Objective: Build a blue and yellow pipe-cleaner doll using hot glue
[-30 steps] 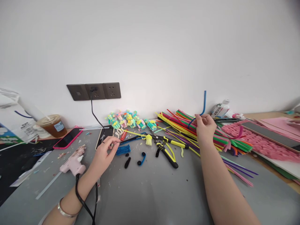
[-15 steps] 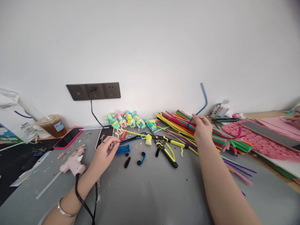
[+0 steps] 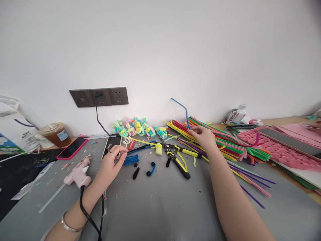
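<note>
My right hand (image 3: 204,136) pinches a bent blue pipe cleaner (image 3: 181,105), whose free end points up and left in front of the wall. It is above a pile of many-coloured pipe cleaners (image 3: 225,153). Thumb and fingertips of my left hand (image 3: 114,164) are closed on the end of a black pipe cleaner (image 3: 139,148). A blue pipe-cleaner bundle (image 3: 131,160) lies beside those fingertips. Near the middle are a small blue piece with black coiled ends (image 3: 151,169), a yellow tufted piece (image 3: 158,149) and black-and-yellow pliers (image 3: 178,164).
Small pastel pipe-cleaner figures (image 3: 139,128) line the wall. To the left are a pink glue gun (image 3: 79,174) with its cord, a pink-cased phone (image 3: 72,148) and a lidded drink cup (image 3: 55,134). A bottle (image 3: 235,115) and pink fluffy material (image 3: 283,150) are at the right.
My right hand has moved left with the blue pipe cleaner, whose free end has swung to the left. My left hand stays almost where it was.
</note>
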Tool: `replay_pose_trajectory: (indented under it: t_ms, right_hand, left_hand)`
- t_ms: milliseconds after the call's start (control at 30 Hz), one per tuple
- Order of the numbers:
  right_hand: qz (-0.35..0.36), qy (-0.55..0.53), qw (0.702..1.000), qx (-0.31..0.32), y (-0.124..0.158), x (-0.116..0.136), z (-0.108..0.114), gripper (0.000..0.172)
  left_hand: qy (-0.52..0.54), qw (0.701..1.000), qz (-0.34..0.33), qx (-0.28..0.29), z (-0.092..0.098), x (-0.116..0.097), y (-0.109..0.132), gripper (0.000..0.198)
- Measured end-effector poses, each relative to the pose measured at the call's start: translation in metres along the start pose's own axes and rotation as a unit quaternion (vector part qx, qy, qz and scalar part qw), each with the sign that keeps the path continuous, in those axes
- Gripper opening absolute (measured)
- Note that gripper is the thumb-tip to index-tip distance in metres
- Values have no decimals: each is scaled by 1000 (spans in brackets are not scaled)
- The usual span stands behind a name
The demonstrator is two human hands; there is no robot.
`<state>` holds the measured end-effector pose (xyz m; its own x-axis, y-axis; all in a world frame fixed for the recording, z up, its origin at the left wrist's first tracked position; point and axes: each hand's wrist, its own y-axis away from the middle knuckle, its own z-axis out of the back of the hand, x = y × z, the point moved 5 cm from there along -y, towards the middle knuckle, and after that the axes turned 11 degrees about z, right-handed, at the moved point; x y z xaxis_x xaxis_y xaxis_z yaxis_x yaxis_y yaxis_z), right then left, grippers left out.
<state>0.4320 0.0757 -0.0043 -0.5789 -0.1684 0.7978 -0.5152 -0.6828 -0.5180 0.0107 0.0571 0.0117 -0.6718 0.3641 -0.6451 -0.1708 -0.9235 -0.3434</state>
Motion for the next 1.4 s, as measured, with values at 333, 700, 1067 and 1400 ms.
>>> replay_pose_trajectory:
  t_ms: [333, 700, 1067, 1400]
  right_hand:
    - [-5, -92, 995, -48, -3, -4, 6, 32]
    - [53, -364, 877, -308, -7, 16, 36, 31]
    - [-4, -431, 892, 139, 58, 109, -70, 30]
    - [-48, -349, 840, 412, 128, 133, -123, 39]
  left_hand:
    - [8, 1000, -4, 2, 0, -1, 0, 25]
    - [4, 1000, 2, 9, -2, 4, 0, 24]
    - [49, 998, -21, 14, -2, -3, 5, 24]
    - [60, 996, -62, -1, 2, -7, 7, 19]
